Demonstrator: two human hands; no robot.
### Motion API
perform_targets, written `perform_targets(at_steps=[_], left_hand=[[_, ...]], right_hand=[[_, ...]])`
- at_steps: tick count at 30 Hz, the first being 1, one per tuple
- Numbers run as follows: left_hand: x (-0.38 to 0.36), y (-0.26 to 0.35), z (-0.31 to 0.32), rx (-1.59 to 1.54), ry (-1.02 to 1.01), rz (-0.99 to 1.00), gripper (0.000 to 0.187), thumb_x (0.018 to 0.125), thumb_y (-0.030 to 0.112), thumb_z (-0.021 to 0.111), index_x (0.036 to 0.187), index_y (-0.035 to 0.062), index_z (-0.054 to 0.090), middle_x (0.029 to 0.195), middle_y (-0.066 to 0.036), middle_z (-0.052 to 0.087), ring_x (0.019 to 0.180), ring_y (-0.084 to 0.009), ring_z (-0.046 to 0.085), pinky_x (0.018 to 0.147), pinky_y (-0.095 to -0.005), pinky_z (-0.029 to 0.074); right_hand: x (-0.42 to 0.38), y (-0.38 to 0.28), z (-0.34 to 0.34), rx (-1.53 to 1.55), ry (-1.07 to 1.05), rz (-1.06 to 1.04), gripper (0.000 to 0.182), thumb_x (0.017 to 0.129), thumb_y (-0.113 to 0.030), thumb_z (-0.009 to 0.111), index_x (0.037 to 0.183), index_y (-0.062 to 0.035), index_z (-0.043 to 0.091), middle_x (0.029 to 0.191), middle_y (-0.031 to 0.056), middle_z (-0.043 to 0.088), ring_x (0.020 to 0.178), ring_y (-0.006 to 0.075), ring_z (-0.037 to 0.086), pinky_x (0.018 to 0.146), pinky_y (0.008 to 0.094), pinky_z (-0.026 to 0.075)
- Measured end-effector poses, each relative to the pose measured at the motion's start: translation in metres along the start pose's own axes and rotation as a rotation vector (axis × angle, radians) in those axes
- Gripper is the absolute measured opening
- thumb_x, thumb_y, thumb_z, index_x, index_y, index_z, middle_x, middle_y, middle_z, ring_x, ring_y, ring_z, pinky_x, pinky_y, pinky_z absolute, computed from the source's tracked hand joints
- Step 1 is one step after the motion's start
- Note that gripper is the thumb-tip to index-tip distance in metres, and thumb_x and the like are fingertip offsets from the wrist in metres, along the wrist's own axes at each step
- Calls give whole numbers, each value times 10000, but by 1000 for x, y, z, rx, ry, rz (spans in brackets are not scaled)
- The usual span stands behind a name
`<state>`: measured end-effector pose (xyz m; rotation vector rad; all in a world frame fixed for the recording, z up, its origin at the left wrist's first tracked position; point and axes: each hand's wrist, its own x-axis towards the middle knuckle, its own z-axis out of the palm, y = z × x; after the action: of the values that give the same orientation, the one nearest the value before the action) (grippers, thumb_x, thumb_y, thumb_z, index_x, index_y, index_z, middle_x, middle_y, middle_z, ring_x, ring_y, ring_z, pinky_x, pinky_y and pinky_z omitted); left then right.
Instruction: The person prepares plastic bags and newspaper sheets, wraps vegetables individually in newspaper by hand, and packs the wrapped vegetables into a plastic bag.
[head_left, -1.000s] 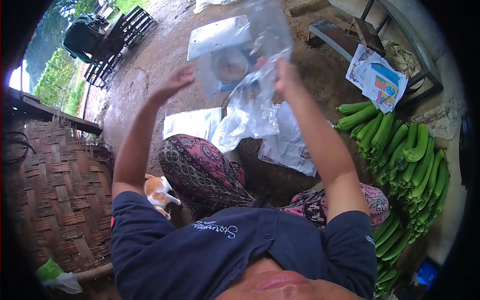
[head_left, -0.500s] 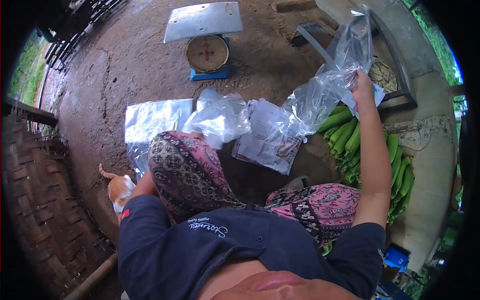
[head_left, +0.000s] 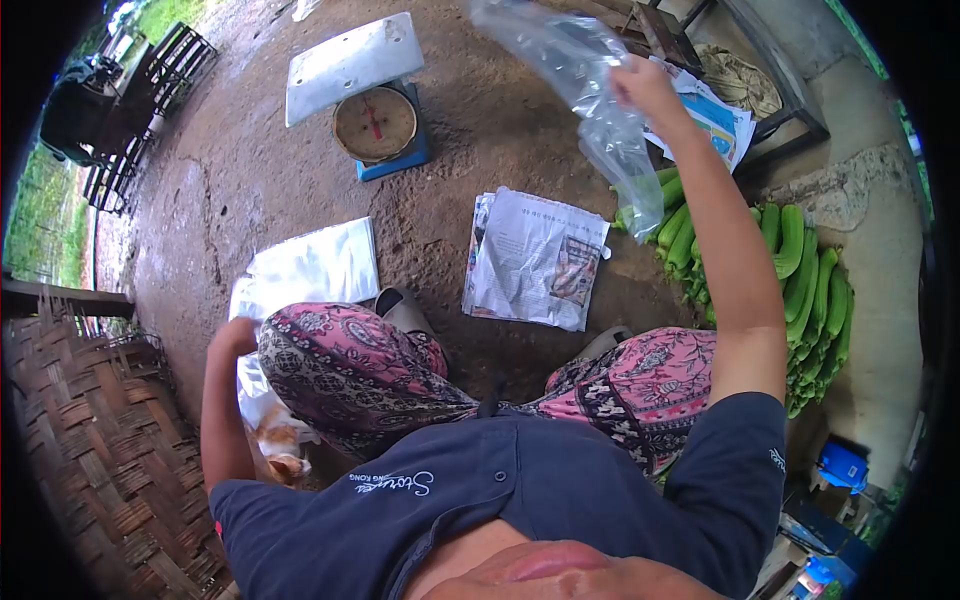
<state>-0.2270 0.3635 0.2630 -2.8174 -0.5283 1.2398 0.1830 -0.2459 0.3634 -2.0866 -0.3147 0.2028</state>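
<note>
My right hand is raised at the upper right, fingers closed round a long clear plastic bag that hangs over the ground and the edge of the green vegetables. On the left, my left hand is beside my knee, near a stack of clear plastic bags; its fingers are hidden. Between my feet and the scale lies a pile of newspaper sheets. More printed paper sits behind my right forearm.
A weighing scale with a tilted metal pan stands ahead. An orange and white cat is beside my left leg. Woven bamboo is at the left, a dark frame at the upper right.
My right hand has moved up and left with the plastic, which no longer spreads across the newspapers. My left arm has swung outward. The cat is now closer to my leg.
</note>
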Motion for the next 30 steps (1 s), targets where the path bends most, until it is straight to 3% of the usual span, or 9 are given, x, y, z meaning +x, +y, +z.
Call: perform_targets(at_steps=[2, 6, 9, 11, 12, 16, 23, 26, 30], left_hand=[[2, 37, -65, -49, 441, 273, 633, 690, 245, 780, 1262, 90, 559, 1167, -220, 594, 1137, -375, 542, 987, -417, 431], [-82, 245, -213, -150, 1055, 831, 891, 647, 279, 824, 1406, 96, 393, 1361, -190, 473, 1264, -365, 443, 1064, -419, 358], [-62, 331, -227, -171, 871, 691, 969, 675, 346, 811, 1418, 36, 272, 1101, -213, 633, 1017, -395, 599, 886, -448, 469], [-26, 334, -237, -259, 825, 743, 577, 746, 254, 743, 1240, 62, 514, 962, -189, 669, 901, -376, 635, 813, -445, 491], [-17, 324, -244, -224, 784, 750, 463, 762, 220, 722, 1168, 60, 569, 943, -184, 671, 889, -368, 638, 804, -441, 491], [-13, 274, -251, -339, 743, 799, 177, 802, 140, 654, 954, 55, 685, 908, -172, 676, 840, -341, 650, 765, -430, 492], [8, 236, -255, 19, 623, 342, 416, 780, 320, 724, 1107, 72, 651, 1033, -154, 679, 981, -317, 636, 862, -412, 479], [-7, 277, -246, -248, 699, 881, 903, 628, 326, 855, 1393, 111, 426, 1336, -137, 534, 1241, -292, 500, 1049, -387, 390], [-20, 341, -235, -481, 453, 928, 703, 727, 273, 799, 1334, 101, 490, 1136, -117, 640, 1045, -238, 604, 943, -358, 447]], right_hand=[[-1, -18, 33, -546, 167, -346, 178, 809, -197, 641, 922, -62, 667, 767, 103, 660, 717, 209, 638, 658, 339, 495], [-31, -82, 102, -518, -67, -565, 220, 754, -149, 642, 966, -97, 671, 903, 161, 684, 877, 317, 664, 773, 425, 500], [-43, -103, 126, -384, -151, -675, 221, 757, -175, 660, 936, -46, 653, 824, 160, 679, 780, 281, 671, 701, 405, 505], [-49, -109, 114, -236, -344, -594, 230, 746, -188, 664, 932, -52, 670, 820, 150, 688, 750, 273, 671, 704, 381, 516], [-52, -108, 97, -98, -568, -367, 237, 748, -205, 684, 916, -39, 668, 776, 89, 680, 684, 173, 639, 661, 326, 504], [-39, -50, 55, -236, -780, -328, 211, 752, -201, 679, 874, -29, 674, 720, 56, 651, 662, 124, 606, 619, 309, 485], [-18, -15, -1, -344, -363, -288, 199, 741, -208, 689, 829, -30, 681, 747, 85, 664, 674, 176, 607, 651, 341, 478], [-30, -56, 34, -362, -364, -498, 205, 745, -199, 706, 834, -17, 677, 759, 88, 669, 710, 176, 617, 671, 337, 474], [-50, -109, 86, -273, -466, -687, 276, 730, -246, 749, 883, -26, 681, 844, 98, 679, 789, 178, 635, 730, 335, 494]])
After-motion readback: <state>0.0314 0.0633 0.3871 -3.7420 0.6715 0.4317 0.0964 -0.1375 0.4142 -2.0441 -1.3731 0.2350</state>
